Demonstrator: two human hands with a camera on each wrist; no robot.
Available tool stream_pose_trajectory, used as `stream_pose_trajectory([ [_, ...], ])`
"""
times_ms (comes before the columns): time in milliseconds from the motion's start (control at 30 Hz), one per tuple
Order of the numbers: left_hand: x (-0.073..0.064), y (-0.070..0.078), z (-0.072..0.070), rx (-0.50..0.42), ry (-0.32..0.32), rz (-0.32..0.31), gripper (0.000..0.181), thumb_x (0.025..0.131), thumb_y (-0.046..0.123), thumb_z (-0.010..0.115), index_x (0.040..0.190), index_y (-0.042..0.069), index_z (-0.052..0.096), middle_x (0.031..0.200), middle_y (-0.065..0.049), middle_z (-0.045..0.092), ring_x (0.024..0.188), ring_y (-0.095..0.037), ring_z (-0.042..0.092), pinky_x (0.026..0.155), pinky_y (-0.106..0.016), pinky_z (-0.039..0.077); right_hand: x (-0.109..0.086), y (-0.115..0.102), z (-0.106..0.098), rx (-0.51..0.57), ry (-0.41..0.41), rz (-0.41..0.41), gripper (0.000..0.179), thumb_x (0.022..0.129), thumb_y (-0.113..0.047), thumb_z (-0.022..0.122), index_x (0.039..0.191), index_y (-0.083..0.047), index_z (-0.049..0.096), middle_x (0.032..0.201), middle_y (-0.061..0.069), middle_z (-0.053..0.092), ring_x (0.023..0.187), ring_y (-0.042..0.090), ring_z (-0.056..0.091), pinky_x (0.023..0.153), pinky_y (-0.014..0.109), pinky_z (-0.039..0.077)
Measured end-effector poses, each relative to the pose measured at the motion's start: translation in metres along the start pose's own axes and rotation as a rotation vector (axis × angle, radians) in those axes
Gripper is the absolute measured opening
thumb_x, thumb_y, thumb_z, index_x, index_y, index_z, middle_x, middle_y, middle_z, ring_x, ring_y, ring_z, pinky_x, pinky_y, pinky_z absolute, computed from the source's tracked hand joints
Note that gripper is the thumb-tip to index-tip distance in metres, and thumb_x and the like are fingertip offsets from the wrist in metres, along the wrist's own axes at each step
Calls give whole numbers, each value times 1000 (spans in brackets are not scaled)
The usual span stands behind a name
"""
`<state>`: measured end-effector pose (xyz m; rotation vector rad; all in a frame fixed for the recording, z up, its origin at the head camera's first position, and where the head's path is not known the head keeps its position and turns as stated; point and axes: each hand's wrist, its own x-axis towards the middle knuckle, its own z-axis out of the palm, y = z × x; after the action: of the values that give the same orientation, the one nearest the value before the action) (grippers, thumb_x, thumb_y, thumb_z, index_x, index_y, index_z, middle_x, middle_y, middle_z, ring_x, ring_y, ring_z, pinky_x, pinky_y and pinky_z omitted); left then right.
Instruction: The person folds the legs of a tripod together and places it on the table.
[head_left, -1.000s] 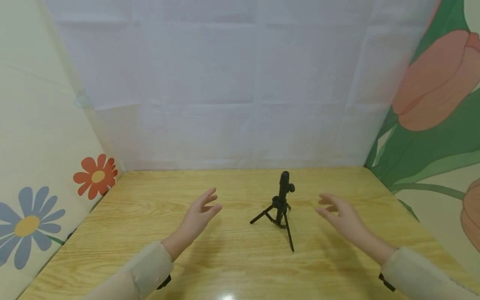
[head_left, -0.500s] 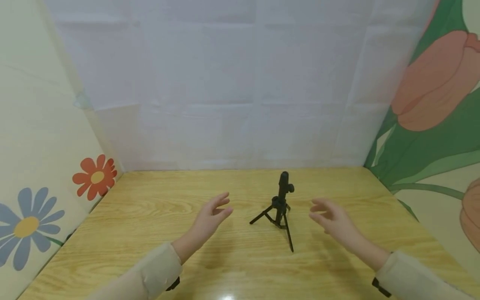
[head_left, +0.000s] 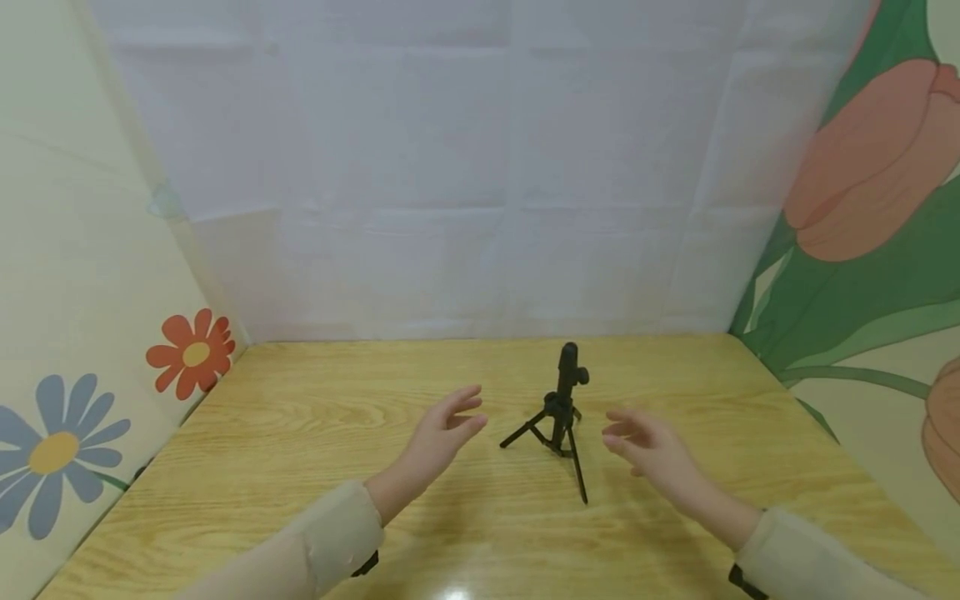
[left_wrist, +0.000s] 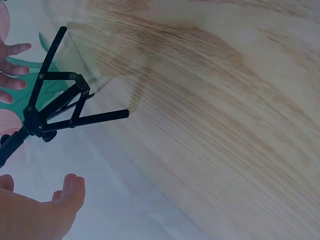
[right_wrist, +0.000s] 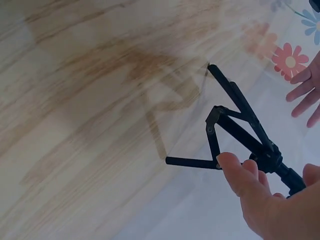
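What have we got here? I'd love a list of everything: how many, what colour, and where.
Tripod: 1, black, standing on the table
Table: 1, yellowish wood grain, below the hands
Backdrop: 1, white, creased, behind the table
Side panels: 2, cream, left and right
Larger flower: 1, blue with yellow centre, left panel
Smaller flower: 1, red with yellow centre, left panel
Tulip: 1, pink, right panel
Cut-off bloom: 1, pink, right edge
Leaves: several, green, right panel
Sleeves: 2, cream, on the forearms
Wrist pieces: 2, dark, at the cuffs
Left hand: 1, bare, left of the tripod
Right hand: 1, bare, right of the tripod
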<state>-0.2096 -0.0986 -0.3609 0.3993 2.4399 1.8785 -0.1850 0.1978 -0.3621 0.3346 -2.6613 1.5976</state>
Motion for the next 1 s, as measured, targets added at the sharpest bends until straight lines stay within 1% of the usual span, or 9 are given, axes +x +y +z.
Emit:
stream_pose_trajectory([
  [167, 2, 3, 6, -3, -4, 2, 47, 98, 14, 59, 143, 5, 47, 136, -19, 53, 115, -34, 56, 95, -52, 46, 1, 0, 7, 42, 4, 6, 46, 95, -12, 63, 132, 10, 48, 116, 25, 62, 100, 34, 63, 69, 42, 56],
  [333, 5, 7, 12, -14, -1, 8, 46, 98, 12, 59, 142, 4, 48, 135, -19, 54, 113, -33, 57, 95, -50, 47, 1, 0, 14, 95, 24, 35, 45, 94, -8, 63, 132, 10, 47, 116, 25, 62, 101, 35, 63, 70, 43, 57],
  [500, 5, 11, 17, -25, -24, 4, 46, 99, 13, 58, 143, 5, 46, 137, -18, 53, 116, -33, 56, 97, -50, 46, 1, 0, 22, 104, 60, 49, 42, 91, -3, 64, 129, 10, 51, 113, 24, 64, 98, 32, 64, 70, 42, 57],
  [833, 9, 16, 28, -46, -54, 4, 48, 99, 16, 58, 143, 4, 46, 138, -19, 51, 119, -34, 54, 97, -49, 46, 2, 1, 32, 142, 66, 109, 42, 91, 0, 62, 131, 8, 51, 116, 24, 61, 100, 30, 62, 74, 43, 56],
  [900, 11, 17, 31, -48, -57, 6, 48, 99, 15, 58, 144, 5, 45, 138, -19, 51, 120, -34, 54, 97, -49, 46, 2, 1, 35, 150, 66, 106, 42, 91, 0, 62, 130, 9, 50, 115, 24, 62, 100, 31, 62, 73, 43, 55],
  [1000, 13, 17, 34, -52, -59, 11, 48, 99, 14, 58, 144, 5, 45, 139, -19, 51, 121, -35, 53, 99, -49, 45, 3, 2, 38, 144, 74, 80, 42, 90, 1, 63, 129, 11, 51, 113, 24, 63, 100, 32, 63, 76, 41, 55],
])
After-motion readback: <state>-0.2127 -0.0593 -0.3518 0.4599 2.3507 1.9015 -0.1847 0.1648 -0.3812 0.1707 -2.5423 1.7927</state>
